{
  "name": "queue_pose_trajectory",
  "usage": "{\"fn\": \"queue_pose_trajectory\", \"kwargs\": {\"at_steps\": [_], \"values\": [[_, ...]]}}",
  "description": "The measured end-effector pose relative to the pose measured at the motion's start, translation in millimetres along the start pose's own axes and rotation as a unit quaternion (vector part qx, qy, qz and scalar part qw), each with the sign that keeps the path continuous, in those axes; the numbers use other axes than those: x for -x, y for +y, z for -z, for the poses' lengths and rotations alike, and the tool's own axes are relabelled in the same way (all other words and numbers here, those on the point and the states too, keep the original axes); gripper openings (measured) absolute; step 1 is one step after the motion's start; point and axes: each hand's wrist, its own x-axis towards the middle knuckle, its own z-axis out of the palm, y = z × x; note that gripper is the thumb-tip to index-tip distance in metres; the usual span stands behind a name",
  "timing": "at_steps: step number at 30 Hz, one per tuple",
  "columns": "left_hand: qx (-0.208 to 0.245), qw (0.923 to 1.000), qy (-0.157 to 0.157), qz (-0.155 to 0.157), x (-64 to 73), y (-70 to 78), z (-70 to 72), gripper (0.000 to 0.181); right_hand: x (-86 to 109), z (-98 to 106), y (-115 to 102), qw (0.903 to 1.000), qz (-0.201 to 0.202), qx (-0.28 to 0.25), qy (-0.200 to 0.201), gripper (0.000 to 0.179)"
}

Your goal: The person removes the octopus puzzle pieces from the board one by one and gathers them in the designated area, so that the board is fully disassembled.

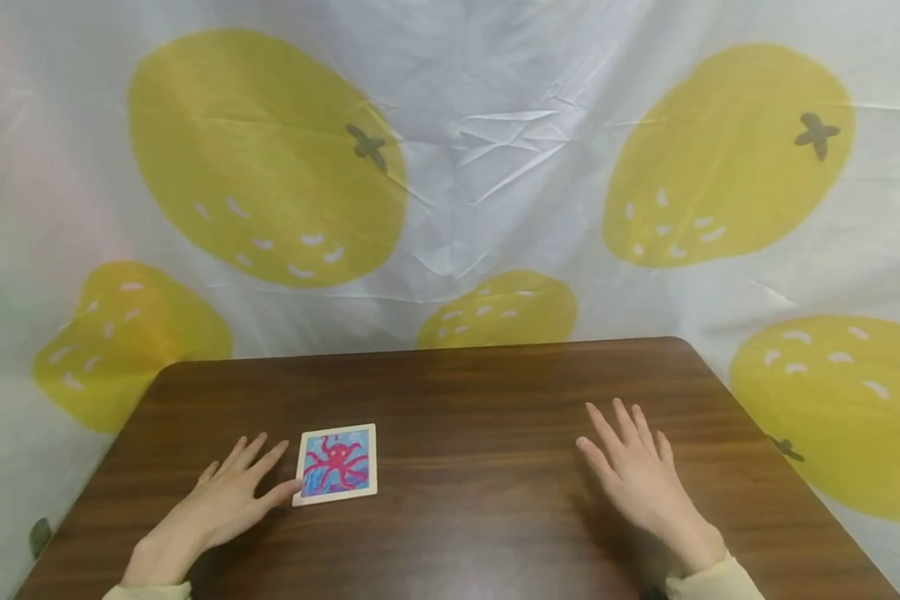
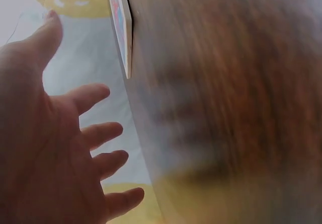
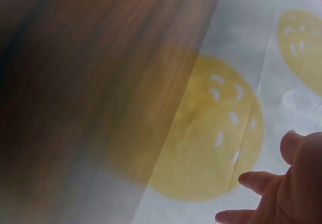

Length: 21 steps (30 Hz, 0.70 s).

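Note:
A square tile [image 1: 335, 464] with a white border lies on the brown wooden table, left of the middle. Its picture shows a pink octopus on blue. My left hand [image 1: 228, 504] is just left of it, fingers spread and holding nothing. In the head view the thumb tip overlaps the tile's left edge, but the left wrist view shows the thumb apart from the tile [image 2: 122, 32]. Over the right part of the table hovers my right hand [image 1: 641, 479], its fingers spread and nothing in its grasp. Only part of that hand [image 3: 297, 183] appears in the right wrist view.
The dark wood-grain table [image 1: 480, 400] has rounded far corners. Right behind it hangs a white cloth [image 1: 480, 208] printed with large yellow fruits. Light-coloured sleeves [image 1: 712, 579] cover both forearms.

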Motion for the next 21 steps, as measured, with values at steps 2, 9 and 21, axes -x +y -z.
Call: {"fn": "queue_pose_trajectory", "kwargs": {"at_steps": [2,9,21], "values": [[-0.002,1.0,-0.008,-0.001,-1.7,0.7,-0.4,0.083,-3.3,-3.1,-8.2,0.9999,0.012,0.002,-0.002,0.062],[-0.008,0.9994,-0.029,-0.015,-10.4,3.4,-2.9,0.089,-14.2,-18.9,-37.6,0.9982,0.059,0.002,-0.008,0.061],[0.004,0.9974,-0.041,-0.059,-27.0,1.1,-2.3,0.095,-26.2,-41.4,-91.7,0.9878,0.153,-0.007,-0.028,0.062]]}}
